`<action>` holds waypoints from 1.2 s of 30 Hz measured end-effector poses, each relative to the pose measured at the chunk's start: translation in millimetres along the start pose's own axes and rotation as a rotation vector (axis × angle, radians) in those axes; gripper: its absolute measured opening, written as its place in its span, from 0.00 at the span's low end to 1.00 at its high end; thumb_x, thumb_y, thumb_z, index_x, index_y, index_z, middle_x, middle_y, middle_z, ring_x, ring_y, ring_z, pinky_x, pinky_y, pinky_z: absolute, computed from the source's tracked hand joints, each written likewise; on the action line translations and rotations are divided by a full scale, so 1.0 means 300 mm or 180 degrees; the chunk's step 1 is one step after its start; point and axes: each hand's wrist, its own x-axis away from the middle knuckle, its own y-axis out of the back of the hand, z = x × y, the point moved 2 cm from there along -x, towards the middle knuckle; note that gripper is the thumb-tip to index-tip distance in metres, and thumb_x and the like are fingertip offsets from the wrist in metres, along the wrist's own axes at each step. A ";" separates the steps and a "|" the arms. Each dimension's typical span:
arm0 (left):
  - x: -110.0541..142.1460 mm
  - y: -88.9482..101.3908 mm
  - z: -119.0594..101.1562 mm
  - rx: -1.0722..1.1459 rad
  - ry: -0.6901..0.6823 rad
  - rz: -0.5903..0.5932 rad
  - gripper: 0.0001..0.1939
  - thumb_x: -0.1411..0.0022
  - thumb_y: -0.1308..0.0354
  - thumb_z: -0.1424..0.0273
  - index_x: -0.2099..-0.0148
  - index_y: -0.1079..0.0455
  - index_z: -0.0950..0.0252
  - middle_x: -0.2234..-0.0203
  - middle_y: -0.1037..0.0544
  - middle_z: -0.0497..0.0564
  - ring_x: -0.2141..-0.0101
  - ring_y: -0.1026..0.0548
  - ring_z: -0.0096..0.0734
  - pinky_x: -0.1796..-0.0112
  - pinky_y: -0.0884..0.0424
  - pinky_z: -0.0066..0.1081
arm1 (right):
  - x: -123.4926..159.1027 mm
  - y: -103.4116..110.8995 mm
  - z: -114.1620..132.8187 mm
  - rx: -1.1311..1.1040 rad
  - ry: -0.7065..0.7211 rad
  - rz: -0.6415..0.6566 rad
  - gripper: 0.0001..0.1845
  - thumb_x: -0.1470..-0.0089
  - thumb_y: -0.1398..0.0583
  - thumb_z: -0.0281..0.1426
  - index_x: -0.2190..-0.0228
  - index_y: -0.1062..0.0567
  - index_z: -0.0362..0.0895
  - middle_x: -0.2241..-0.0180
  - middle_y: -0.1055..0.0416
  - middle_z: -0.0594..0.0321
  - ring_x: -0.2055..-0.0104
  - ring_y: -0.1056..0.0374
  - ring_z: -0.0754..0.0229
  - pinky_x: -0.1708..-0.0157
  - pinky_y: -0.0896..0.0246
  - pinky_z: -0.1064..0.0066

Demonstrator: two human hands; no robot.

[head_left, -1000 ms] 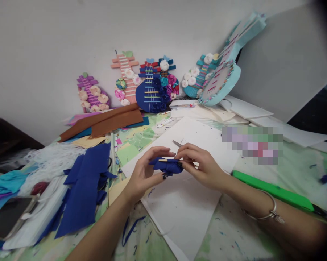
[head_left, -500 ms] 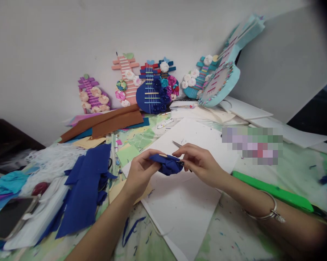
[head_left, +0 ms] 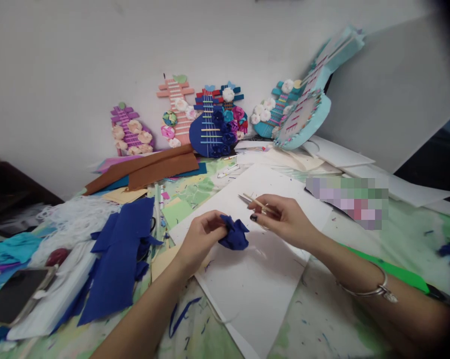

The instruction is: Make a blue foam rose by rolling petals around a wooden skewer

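Note:
My left hand [head_left: 206,232] pinches a dark blue crepe-paper flower [head_left: 234,233] at its left side, above the white paper sheet [head_left: 243,299]. The flower's folds look gathered and ruffled. To its right, my right hand [head_left: 283,219] is closed on a thin wooden stick [head_left: 260,202], whose tip points up and left. The stick is apart from the flower. A pointed metal blade [head_left: 243,198], seemingly of scissors, shows beside the right fingers; its rest is hidden behind the hand.
Blue crepe-paper strips [head_left: 116,259] lie to the left, beside white string [head_left: 75,217] and a phone [head_left: 19,294]. A green tool [head_left: 393,271] lies partly under my right forearm. Decorated guitar shapes, one dark blue [head_left: 206,132], lean against the wall.
My right hand has moved right, away from the flower, with the stick now out of it. The flower has turned in my left hand and sits slightly lower.

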 end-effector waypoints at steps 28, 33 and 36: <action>0.006 -0.014 0.035 0.0266 -0.0357 0.0379 0.06 0.47 0.38 0.75 0.65 0.31 0.66 0.71 0.26 0.49 0.68 0.28 0.26 0.65 0.34 0.26 | 0.034 -0.055 0.013 -0.0189 0.0220 -0.0128 0.06 0.50 0.41 0.28 0.76 0.33 0.42 0.79 0.41 0.68 0.77 0.46 0.68 0.76 0.52 0.74; 0.016 -0.025 0.024 0.0201 -0.0384 0.0645 0.08 0.49 0.39 0.78 0.64 0.30 0.66 0.70 0.26 0.49 0.66 0.28 0.29 0.63 0.33 0.28 | 0.034 -0.058 0.014 -0.0240 0.0209 -0.0107 0.03 0.51 0.42 0.27 0.76 0.33 0.42 0.79 0.40 0.68 0.77 0.46 0.68 0.76 0.52 0.74; 0.021 -0.032 0.015 -0.0043 -0.0309 0.0695 0.04 0.47 0.39 0.73 0.67 0.29 0.68 0.70 0.26 0.52 0.66 0.30 0.30 0.64 0.34 0.27 | 0.035 -0.063 0.015 -0.0273 0.0264 -0.0081 0.02 0.51 0.43 0.26 0.75 0.33 0.42 0.77 0.40 0.67 0.77 0.45 0.68 0.77 0.52 0.74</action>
